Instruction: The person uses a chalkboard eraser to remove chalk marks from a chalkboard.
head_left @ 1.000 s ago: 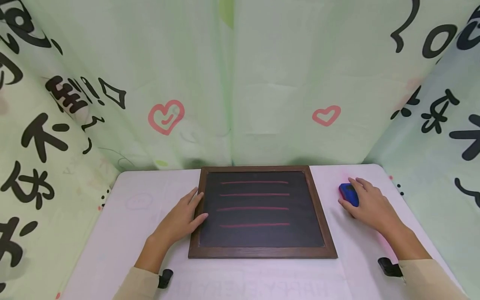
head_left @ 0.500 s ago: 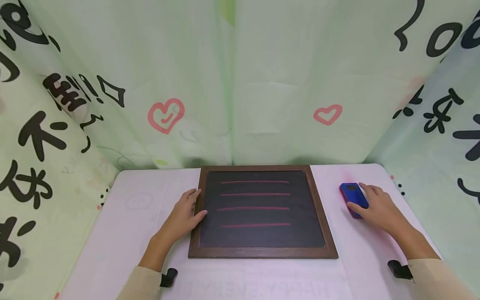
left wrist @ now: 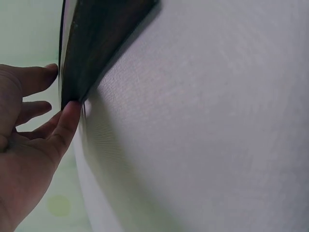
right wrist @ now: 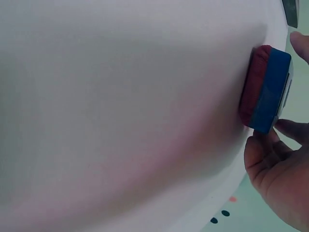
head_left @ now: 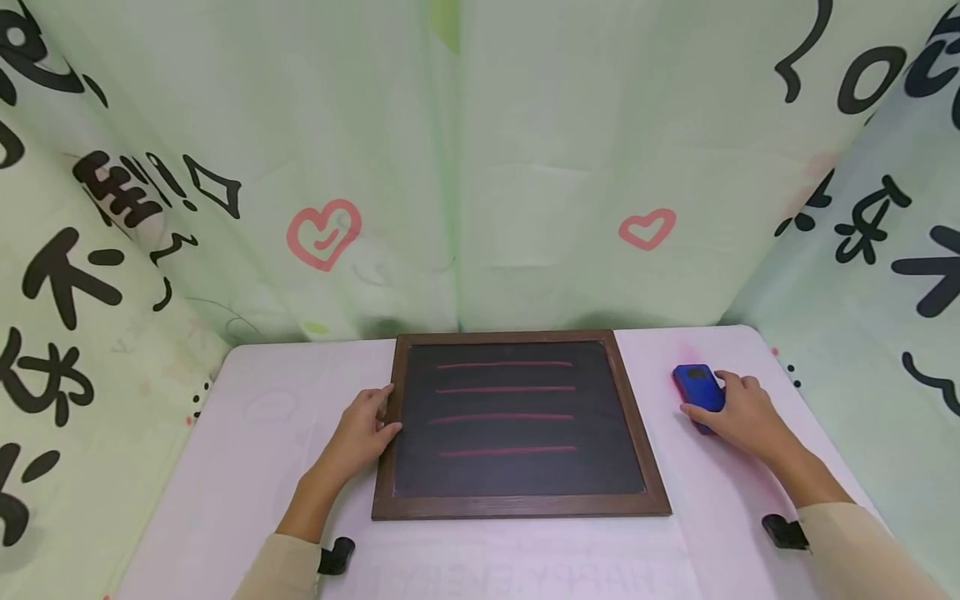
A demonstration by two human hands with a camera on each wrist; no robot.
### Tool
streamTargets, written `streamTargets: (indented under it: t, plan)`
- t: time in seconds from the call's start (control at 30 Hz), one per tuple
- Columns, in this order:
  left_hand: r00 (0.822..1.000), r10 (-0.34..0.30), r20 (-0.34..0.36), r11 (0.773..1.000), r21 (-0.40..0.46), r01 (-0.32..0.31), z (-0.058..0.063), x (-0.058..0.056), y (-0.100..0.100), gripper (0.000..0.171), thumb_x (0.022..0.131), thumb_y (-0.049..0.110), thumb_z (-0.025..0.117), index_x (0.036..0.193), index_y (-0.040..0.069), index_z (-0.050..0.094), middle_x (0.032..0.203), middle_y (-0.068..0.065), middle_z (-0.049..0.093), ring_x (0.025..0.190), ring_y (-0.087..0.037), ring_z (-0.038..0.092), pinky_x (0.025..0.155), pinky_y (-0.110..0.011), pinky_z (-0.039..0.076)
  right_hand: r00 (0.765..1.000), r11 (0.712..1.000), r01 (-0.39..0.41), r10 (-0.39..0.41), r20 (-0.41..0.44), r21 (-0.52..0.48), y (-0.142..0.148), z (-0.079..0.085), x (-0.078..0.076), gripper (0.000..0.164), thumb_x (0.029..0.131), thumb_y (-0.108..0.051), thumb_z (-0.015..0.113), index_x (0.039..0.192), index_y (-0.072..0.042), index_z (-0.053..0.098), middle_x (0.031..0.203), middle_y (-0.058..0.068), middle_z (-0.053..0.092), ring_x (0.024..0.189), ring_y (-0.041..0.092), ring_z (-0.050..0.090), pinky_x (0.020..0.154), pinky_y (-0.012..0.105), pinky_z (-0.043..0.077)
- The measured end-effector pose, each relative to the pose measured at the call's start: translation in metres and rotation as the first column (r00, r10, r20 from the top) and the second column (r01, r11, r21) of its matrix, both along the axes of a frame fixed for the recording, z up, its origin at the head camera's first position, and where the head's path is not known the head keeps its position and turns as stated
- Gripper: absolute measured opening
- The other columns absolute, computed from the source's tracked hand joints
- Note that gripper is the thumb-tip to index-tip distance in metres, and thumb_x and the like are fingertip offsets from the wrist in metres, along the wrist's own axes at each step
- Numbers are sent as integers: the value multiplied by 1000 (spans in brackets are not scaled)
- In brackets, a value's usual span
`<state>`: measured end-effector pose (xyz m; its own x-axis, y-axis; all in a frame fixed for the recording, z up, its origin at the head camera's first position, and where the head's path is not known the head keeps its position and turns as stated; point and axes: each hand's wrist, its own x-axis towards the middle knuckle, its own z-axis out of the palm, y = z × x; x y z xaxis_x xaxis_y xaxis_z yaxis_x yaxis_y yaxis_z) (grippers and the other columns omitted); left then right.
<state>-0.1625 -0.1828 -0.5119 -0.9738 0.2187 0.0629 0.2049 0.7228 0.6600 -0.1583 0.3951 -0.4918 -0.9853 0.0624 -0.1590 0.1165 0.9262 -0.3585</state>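
A small blackboard (head_left: pixel 517 475) with a brown wooden frame lies on the table, four-sided and crossed by several pink chalk lines (head_left: pixel 502 417). At the frame's left side, my left hand (head_left: pixel 352 437) pinches the edge, its thumb on top and fingers against the outer side; the left wrist view shows a fingertip touching the corner of the blackboard (left wrist: pixel 99 46). To the right, a blue blackboard eraser (head_left: pixel 697 387) rests on the table. Relaxed around it is my right hand (head_left: pixel 750 421). In the right wrist view, fingers meet one side of the eraser (right wrist: pixel 273 92); the thumb stands apart.
The pale table (head_left: pixel 262 467) carries a pink chalk stain near the eraser. A light green curtain (head_left: pixel 540 167) with hearts and black characters encloses the back and sides. Dark wrist cameras (head_left: pixel 335 556) sit at both sleeves.
My right hand has slid off the top of the eraser toward its right, baring more of it. My left hand has drawn slightly left, with thumb and fingers closer together.
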Motion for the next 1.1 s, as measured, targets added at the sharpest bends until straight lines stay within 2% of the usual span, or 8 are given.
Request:
streamTargets:
  t: [0.37, 0.73, 1.1]
  plan:
    - [1000, 5, -25, 1000, 2, -5, -3, 0, -3, 62, 88, 1, 78, 144, -11, 53, 119, -27, 59, 81, -19, 55, 72, -31, 49, 999, 999, 42, -42, 26, -18, -1, -6, -3, 100, 90, -44, 75, 143, 26, 26, 125, 49, 35, 107, 61, 46, 91, 74, 47]
    - [999, 13, 41, 1000, 20, -14, -2, 1, -4, 62, 90, 2, 77, 145, -11, 51, 123, -28, 57, 84, -19, 54, 71, -27, 48, 999, 999, 46, -46, 13, -13, -4, -3, -1, 97, 91, -41, 73, 142, 27, 27, 122, 48, 37, 106, 61, 47, 90, 74, 48]
    - [998, 5, 63, 999, 31, -7, -4, -1, -2, 62, 91, 2, 76, 146, -10, 50, 122, -27, 56, 82, -18, 53, 70, -26, 46, 1000, 1000, -16, 16, -13, -3, -7, 7, -4, 94, 91, -42, 73, 142, 25, 31, 123, 47, 41, 106, 59, 50, 89, 72, 49]
